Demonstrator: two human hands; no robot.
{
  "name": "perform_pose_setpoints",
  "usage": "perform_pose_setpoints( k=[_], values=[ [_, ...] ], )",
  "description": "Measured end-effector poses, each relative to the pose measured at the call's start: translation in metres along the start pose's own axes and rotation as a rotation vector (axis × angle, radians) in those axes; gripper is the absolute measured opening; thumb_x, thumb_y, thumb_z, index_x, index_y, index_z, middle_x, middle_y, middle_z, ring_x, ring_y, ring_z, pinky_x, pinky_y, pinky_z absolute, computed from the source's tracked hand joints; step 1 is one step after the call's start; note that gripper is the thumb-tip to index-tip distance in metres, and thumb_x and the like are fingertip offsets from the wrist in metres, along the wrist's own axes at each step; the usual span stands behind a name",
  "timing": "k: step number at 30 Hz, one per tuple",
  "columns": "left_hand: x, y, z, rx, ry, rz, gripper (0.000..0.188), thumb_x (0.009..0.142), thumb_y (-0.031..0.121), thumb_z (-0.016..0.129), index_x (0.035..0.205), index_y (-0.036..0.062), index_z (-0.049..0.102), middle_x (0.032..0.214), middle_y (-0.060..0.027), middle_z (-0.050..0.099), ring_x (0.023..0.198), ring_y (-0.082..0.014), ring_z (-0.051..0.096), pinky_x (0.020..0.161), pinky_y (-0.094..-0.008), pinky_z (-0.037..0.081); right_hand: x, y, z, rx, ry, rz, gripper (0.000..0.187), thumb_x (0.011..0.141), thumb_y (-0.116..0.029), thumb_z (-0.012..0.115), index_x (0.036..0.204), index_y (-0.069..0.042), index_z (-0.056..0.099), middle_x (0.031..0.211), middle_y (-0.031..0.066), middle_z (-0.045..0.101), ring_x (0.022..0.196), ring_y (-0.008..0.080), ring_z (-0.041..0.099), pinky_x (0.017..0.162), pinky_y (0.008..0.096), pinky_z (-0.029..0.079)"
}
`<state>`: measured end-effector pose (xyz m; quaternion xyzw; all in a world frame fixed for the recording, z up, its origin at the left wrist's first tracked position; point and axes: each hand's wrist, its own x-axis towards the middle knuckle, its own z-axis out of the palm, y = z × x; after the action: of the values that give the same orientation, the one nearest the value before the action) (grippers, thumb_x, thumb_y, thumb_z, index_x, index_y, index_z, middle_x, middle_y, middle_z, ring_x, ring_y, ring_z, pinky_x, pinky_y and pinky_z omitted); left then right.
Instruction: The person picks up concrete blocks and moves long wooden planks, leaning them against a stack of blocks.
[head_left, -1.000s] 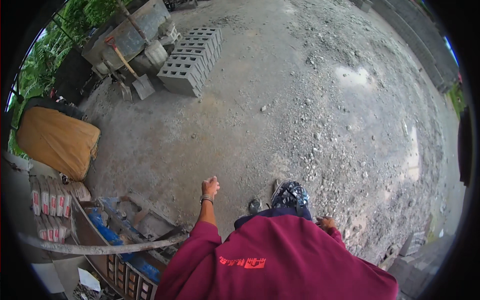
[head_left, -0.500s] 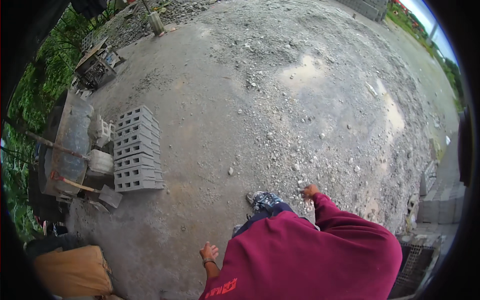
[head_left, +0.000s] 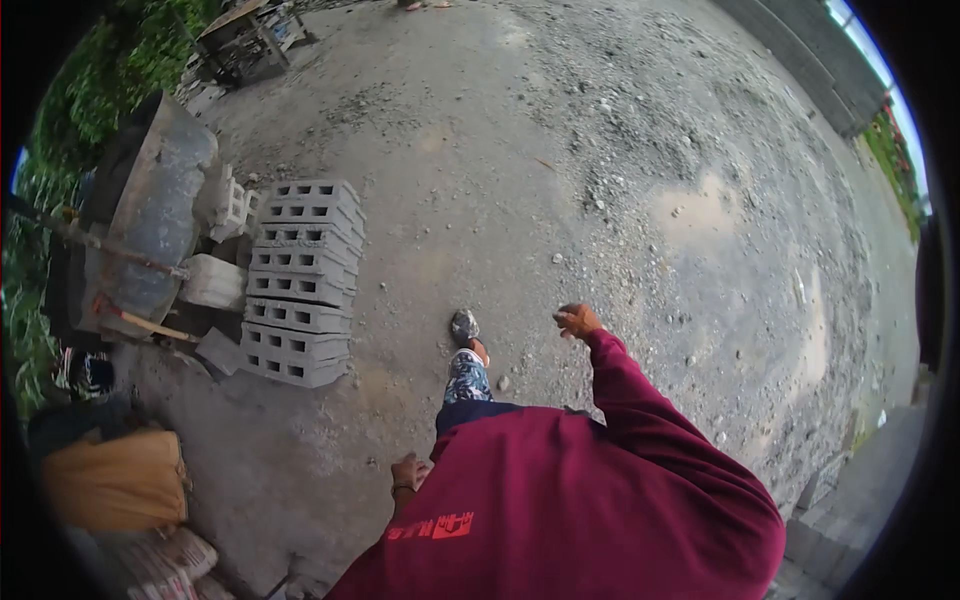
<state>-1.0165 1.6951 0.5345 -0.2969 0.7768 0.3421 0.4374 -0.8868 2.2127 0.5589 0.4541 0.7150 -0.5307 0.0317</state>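
My right hand (head_left: 577, 321) hangs in front of me over the gravelly ground, its fingers loosely bent and apart, with nothing in them. Low at my left side is my left hand (head_left: 406, 469), partly hidden by the maroon sweatshirt (head_left: 570, 490); its visible fingers are loose and I see nothing held. A bracelet circles that wrist. One foot in a dark shoe (head_left: 464, 327) is stepped forward between the hands. Left of it, nearest to my left hand, stands a stack of grey hollow concrete blocks (head_left: 303, 283).
Left of the stack are a wheelbarrow (head_left: 160, 190), a shovel (head_left: 160, 327) and a whitish container (head_left: 215, 283). Nearer lie a tan covered bundle (head_left: 115, 482) and sacks (head_left: 165, 565). Puddles (head_left: 697, 212) and loose stones spread rightward. A block wall (head_left: 810, 60) rises at far right.
I have stepped forward and the view has turned, so the block stack looks nearer. My right hand has moved left in view; my left hand has drawn in against the sweatshirt.
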Motion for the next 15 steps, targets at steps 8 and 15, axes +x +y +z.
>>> perform_pose_setpoints(
  k=[8, 15],
  values=[
    [0.136, 0.365, -0.05, -0.15, -0.004, 0.372, 0.037, 0.093, 0.036, 0.055, 0.112, 0.0068, 0.063, 0.09, -0.0083, 0.068, 0.073, -0.0167, 0.065, 0.052, -0.0287, 0.047, 0.046, -0.083, -0.019, 0.11, 0.007, 0.354, 0.044, 0.086, -0.032, 0.063, 0.115, 0.001, 0.06, 0.089, 0.016, 0.07, 0.062, 0.0233, 0.069, 0.044, 0.0298, 0.047],
    [0.127, 0.649, 0.002, -0.445, -0.205, 0.654, 0.035, 0.09, 0.036, 0.058, 0.1, 0.0031, 0.065, 0.085, -0.007, 0.069, 0.074, -0.0158, 0.067, 0.059, -0.0302, 0.051, 0.175, 0.067, -0.133, -0.984, -0.198, -0.609, 0.028, 0.085, -0.027, 0.057, 0.109, -0.014, 0.066, 0.089, 0.0122, 0.069, 0.082, 0.0272, 0.068, 0.07, 0.0388, 0.053]
  ],
)
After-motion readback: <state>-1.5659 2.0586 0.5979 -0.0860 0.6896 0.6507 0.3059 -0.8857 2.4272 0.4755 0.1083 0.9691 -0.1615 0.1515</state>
